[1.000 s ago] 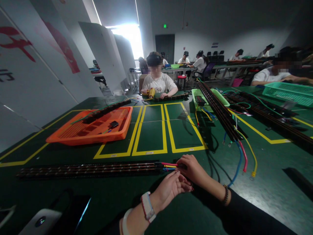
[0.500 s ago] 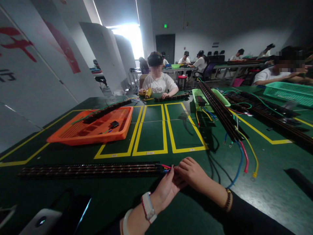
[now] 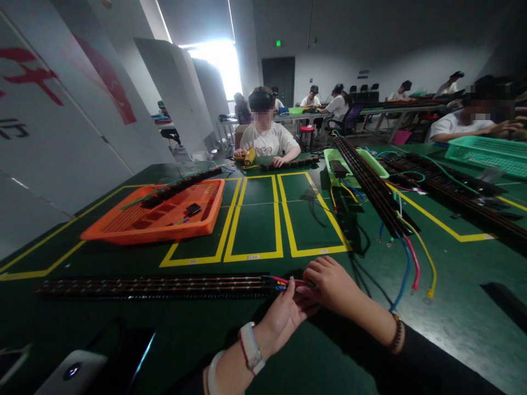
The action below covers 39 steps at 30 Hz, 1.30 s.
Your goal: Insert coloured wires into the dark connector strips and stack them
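Observation:
A long black strip with copper-coloured bars (image 3: 156, 286) lies crosswise on the near part of the green table. Coloured wires (image 3: 281, 282), red, blue and yellow among them, come out of its right end. My left hand (image 3: 284, 312), with a banded watch at the wrist, is closed on these wires from below, its thumb on top. Against it, my right hand (image 3: 329, 282) has its fingers curled on the same wires, farther from the strip. The wire ends are hidden inside my fingers.
An orange basket (image 3: 152, 235) with black parts stands at the left. At the right, another barred strip (image 3: 366, 181) with loose cables lies across a light green basket (image 3: 329, 159). A power bank-like device (image 3: 74, 373) sits near left. A person (image 3: 267, 137) sits opposite.
My right hand has shifted slightly to the right along the wires, and its forearm has moved right. My left hand stays nearly in place, still on the wires.

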Available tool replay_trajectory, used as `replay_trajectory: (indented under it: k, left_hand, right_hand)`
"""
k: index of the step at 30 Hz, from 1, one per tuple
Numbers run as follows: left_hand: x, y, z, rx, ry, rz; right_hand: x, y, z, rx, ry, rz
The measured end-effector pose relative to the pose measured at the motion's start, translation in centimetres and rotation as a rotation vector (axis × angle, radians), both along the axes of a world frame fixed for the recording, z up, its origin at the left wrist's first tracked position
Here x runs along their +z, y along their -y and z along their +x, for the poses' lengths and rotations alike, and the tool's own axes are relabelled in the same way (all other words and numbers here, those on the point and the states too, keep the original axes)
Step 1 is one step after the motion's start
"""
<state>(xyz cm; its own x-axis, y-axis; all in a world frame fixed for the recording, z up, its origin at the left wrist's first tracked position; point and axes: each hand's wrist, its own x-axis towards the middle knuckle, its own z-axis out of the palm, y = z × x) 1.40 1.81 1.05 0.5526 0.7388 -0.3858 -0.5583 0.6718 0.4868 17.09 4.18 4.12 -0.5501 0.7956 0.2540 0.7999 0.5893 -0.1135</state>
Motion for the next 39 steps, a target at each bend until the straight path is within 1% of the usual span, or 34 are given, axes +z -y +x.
replay_trajectory:
  k: [3, 6, 12, 15, 17, 19, 22, 25, 28, 30, 34, 37, 39]
  left_hand:
    - [0.0, 0.0, 0.0, -0.029, -0.02, 0.015]
    - [-0.1, 0.0, -0.1, -0.046, -0.018, 0.039]
    - [-0.3, 0.0, -0.1, -0.071, -0.048, 0.078]
    - [-0.1, 0.0, -0.1, -0.046, -0.107, 0.07]
    - [0.0, 0.1, -0.1, -0.036, -0.12, 0.059]
    - [0.0, 0.1, 0.0, -0.034, -0.11, 0.053]
    - [-0.2, 0.0, 0.0, -0.036, -0.096, 0.048]
    - [-0.2, -0.1, -0.1, -0.055, -0.087, 0.046]
    - [-0.1, -0.2, -0.2, -0.081, -0.063, 0.053]
    - [-0.1, -0.2, -0.2, -0.085, -0.057, 0.056]
    - [0.0, -0.2, -0.2, -0.083, -0.062, 0.066]
    - [0.0, -0.2, -0.2, -0.088, -0.072, 0.08]
    - [0.0, -0.1, -0.1, -0.071, -0.081, 0.09]
  right_hand:
    - [-0.5, -0.1, 0.0, -0.021, 0.062, -0.07]
    - [-1.0, -0.2, 0.1, -0.036, 0.037, -0.15]
    - [-1.4, -1.0, 0.7, -0.137, -0.197, -0.396]
    - [-1.9, -1.5, 0.7, -0.215, -0.359, -0.51]
    - [-2.3, -1.7, 0.7, -0.253, -0.452, -0.514]
    - [-2.5, -1.8, 0.7, -0.283, -0.494, -0.485]
    - [-2.1, -1.7, 0.8, -0.301, -0.434, -0.447]
    - [-1.4, -1.4, 1.1, -0.304, -0.253, -0.434]
    - [-0.8, -1.2, 1.5, -0.304, -0.108, -0.483]
    - [-0.8, -1.1, 1.7, -0.25, -0.104, -0.535]
    - [-1.1, -1.0, 1.7, -0.106, -0.19, -0.599]
    - [-1.2, -1.0, 1.6, -0.081, -0.205, -0.58]
    - [-1.1, -1.0, 1.5, -0.095, -0.192, -0.543]
